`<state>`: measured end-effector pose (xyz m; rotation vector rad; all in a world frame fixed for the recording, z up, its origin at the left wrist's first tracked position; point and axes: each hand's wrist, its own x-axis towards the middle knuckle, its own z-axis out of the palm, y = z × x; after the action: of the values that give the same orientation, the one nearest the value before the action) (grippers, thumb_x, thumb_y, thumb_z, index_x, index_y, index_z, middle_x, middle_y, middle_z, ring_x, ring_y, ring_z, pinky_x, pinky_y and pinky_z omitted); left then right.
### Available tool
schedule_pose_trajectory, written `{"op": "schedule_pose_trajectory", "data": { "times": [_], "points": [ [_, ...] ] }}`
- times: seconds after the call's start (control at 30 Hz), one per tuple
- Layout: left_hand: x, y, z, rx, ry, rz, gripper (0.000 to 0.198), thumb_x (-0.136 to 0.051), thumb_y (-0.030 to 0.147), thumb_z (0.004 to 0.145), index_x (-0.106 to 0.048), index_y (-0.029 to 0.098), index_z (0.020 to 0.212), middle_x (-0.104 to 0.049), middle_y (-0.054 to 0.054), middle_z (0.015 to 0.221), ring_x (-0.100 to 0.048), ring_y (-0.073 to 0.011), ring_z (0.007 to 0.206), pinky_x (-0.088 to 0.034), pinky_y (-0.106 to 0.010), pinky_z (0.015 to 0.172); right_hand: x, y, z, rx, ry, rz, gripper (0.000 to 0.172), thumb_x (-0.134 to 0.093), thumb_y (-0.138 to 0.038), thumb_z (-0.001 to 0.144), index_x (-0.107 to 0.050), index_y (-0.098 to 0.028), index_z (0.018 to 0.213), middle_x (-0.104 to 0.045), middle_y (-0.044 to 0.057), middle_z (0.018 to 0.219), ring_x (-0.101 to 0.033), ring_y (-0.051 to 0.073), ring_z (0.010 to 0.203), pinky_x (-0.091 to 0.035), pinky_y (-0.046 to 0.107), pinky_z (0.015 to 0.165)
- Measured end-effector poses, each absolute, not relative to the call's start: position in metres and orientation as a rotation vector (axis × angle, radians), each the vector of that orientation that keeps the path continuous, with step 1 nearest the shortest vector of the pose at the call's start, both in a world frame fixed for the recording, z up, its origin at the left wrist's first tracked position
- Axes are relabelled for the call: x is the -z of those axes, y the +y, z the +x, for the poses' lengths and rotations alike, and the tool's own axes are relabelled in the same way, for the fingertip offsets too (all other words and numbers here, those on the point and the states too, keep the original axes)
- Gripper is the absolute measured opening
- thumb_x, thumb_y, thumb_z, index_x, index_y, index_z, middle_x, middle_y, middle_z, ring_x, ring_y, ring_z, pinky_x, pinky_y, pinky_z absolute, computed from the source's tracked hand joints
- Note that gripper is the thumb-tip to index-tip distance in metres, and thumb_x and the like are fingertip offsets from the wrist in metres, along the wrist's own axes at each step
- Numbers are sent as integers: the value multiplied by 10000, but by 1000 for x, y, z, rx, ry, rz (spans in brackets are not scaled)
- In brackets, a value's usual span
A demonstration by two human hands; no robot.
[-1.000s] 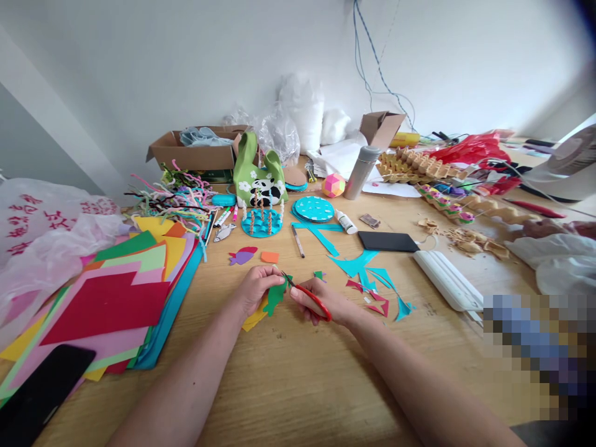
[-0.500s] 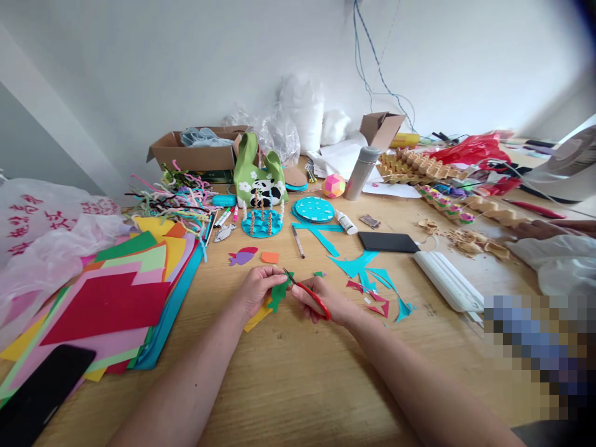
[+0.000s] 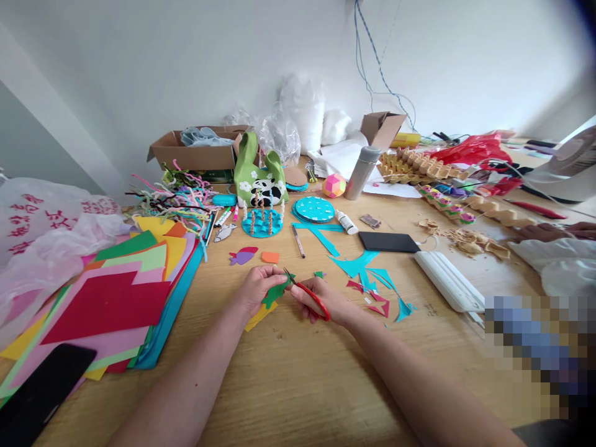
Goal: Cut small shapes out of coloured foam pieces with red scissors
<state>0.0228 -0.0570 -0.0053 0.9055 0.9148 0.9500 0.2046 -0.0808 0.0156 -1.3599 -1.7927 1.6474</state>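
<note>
My left hand [image 3: 255,287] pinches a small green foam piece [image 3: 275,292] just above the wooden table [image 3: 298,385]. Close to its right, my right hand [image 3: 321,299] grips red-handled scissors [image 3: 311,295], whose blades meet the green piece's top edge. A yellow foam scrap [image 3: 255,315] lies under my left hand. A tiny green offcut [image 3: 319,274] rests just beyond my right hand.
A stack of coloured foam sheets [image 3: 112,298] and a black phone [image 3: 41,391] lie at the left. Teal and red offcuts [image 3: 372,282], a black phone [image 3: 387,241] and a white bar [image 3: 447,280] sit at the right. Another person's hand [image 3: 549,232] rests far right.
My left hand has turned the green piece, so it hangs lower and flatter. The scissors stay at its top edge, barely shifted.
</note>
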Motion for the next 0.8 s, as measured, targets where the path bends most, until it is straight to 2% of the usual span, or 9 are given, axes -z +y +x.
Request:
{"op": "schedule_pose_trajectory", "data": {
  "times": [0.57, 0.8],
  "points": [
    [4, -56, 20, -906, 933, 907, 221, -818, 280, 556, -696, 124, 654, -681, -33, 616, -596, -125, 576, -432, -244, 599, -17, -82, 207, -1636, -1843, -1372, 601, -575, -746, 770, -485, -177, 600, -536, -10, 483, -509, 97, 392, -365, 186, 372],
    [2, -56, 17, -874, 934, 915, 249, -831, 293, 545, -692, 121, 658, -676, -33, 606, -597, -127, 566, -431, -246, 592, -23, -80, 208, -1654, -1856, -1352, 607, -608, -756, 726, -470, -181, 588, -521, -17, 471, -484, 91, 377, -335, 187, 357]
  ]
}}
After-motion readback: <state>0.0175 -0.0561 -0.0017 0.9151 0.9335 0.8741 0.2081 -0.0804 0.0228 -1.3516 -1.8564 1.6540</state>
